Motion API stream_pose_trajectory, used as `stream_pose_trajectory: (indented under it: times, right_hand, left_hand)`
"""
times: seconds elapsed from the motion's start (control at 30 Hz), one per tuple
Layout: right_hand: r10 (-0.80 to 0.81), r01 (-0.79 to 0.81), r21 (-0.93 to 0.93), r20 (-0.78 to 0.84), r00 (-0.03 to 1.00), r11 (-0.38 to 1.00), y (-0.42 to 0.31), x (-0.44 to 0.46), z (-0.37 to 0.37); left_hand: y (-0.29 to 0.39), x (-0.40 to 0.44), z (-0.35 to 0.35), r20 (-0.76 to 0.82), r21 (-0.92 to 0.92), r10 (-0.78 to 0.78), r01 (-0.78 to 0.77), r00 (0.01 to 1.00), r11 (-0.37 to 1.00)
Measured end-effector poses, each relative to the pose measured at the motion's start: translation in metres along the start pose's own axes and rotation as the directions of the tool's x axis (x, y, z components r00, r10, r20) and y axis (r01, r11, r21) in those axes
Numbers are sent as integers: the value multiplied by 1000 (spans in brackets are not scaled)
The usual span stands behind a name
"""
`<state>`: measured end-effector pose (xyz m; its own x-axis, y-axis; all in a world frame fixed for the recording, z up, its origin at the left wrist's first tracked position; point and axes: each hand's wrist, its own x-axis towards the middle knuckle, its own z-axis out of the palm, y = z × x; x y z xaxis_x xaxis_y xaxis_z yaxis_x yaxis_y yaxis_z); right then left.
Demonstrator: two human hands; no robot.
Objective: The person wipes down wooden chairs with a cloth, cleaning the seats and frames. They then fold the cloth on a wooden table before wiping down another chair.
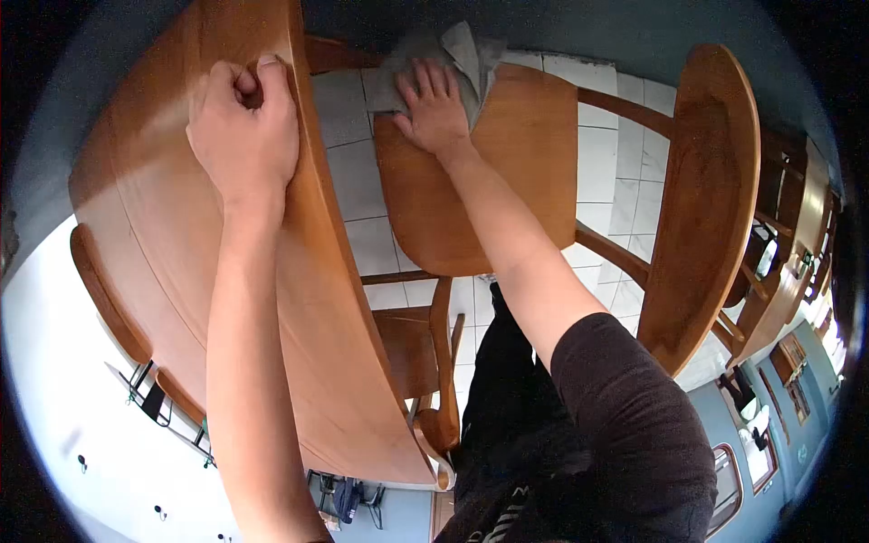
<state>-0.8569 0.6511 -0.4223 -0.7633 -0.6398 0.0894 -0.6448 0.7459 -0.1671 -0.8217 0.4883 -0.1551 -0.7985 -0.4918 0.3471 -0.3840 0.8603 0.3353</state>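
My left hand (243, 127) rests on the wooden table (154, 172) near its long edge, with the fingers curled into a loose fist and nothing visible in it. My right hand (436, 109) lies flat with spread fingers on a grey cloth (466, 59). That cloth is bunched at the far left corner of a wooden chair's seat (516, 172), partly hanging past its edge. Under my palm, part of the cloth is hidden.
The chair's curved backrest (701, 208) stands at the right. A second wooden chair (407, 353) is beside the table below. White floor tiles (348, 181) show between table and seat. More chairs and a table (801, 217) are at the far right.
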Motion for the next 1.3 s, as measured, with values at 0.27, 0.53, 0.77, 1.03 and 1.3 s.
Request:
stream_pose_trajectory:
  times: [0.27,0.53,0.77,1.03,1.3]
  right_hand:
    - [-580,416,448,336,742,792,-64,-171,-42]
    - [-610,361,595,287,739,717,4,-286,-64]
    - [317,-339,213,133,939,916,57,-290,-54]
    - [791,-791,12,-40,611,611,114,-197,-35]
    - [784,-835,189,288,551,517,159,-135,-49]
  left_hand:
    - [-2,1,-1,7,10,-27,27,1000,1000]
    - [-5,5,1,49,-17,-66,67,997,998]
    - [-2,4,2,29,5,-42,41,999,999]
    - [-2,4,2,62,18,-68,67,996,998]
    - [-6,5,4,25,60,-60,58,998,997]
